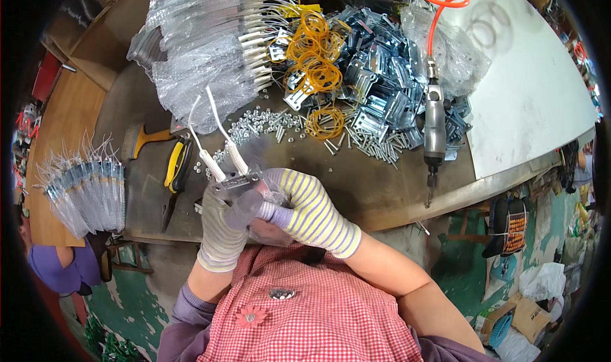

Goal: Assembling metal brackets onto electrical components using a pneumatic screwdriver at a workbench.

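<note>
My left hand [223, 231] and my right hand [318, 212], both in striped knit gloves, meet at the table's near edge. Between them is a part with two white wire leads [235, 158], each ending in a white ridged sleeve at a small metal bracket [237, 180]. Clear plastic film [270, 193] shows around its body, most of which my fingers hide. Both hands are closed on this part. Left of them lie yellow-and-black pliers [178, 165] and an orange-handled brush or scraper [151, 137]. Small nuts [254, 121] are scattered just beyond.
Plastic-wrapped parts with white leads [203, 44] are stacked at the back left. Amber rubber bands [315, 69], metal brackets [382, 76] and screws [375, 147] fill the middle. An air screwdriver [435, 123] on an orange hose [435, 28] lies right. More wired pieces [89, 193] stand far left.
</note>
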Available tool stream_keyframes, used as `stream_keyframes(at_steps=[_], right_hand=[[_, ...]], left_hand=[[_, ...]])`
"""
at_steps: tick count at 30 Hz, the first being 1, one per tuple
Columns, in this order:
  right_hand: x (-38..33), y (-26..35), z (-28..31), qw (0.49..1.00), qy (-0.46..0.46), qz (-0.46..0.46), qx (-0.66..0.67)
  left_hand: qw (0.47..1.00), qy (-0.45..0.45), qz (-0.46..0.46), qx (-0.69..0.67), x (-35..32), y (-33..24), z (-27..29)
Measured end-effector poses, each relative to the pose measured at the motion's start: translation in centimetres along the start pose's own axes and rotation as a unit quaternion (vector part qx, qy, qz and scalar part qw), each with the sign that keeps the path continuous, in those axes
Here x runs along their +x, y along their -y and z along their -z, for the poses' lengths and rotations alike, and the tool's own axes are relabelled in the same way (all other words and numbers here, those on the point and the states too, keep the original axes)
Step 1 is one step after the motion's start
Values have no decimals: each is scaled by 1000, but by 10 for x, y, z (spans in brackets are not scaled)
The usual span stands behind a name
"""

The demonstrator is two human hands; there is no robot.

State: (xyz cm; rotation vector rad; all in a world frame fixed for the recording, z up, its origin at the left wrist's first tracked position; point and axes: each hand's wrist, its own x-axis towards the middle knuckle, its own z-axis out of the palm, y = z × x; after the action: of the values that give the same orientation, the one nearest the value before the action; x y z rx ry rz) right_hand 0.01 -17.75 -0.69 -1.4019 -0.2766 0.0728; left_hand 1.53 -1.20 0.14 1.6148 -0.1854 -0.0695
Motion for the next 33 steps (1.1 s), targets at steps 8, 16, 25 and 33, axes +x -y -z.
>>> stream_keyframes(at_steps=[8, 16, 25, 33], right_hand=[[16, 55, 140, 712, -283, 113, -633], [14, 55, 173, 668, -254, 149, -683], [-20, 38, 63, 771, 63, 144, -618], [-14, 32, 87, 835, -75, 134, -529]], left_hand=[[925, 67, 186, -325, -5, -14, -15], [872, 149, 269, -381, -16, -15, -14], [895, 166, 249, -331, -24, -2, -8], [885, 168, 264, -345, -30, -5, -11]])
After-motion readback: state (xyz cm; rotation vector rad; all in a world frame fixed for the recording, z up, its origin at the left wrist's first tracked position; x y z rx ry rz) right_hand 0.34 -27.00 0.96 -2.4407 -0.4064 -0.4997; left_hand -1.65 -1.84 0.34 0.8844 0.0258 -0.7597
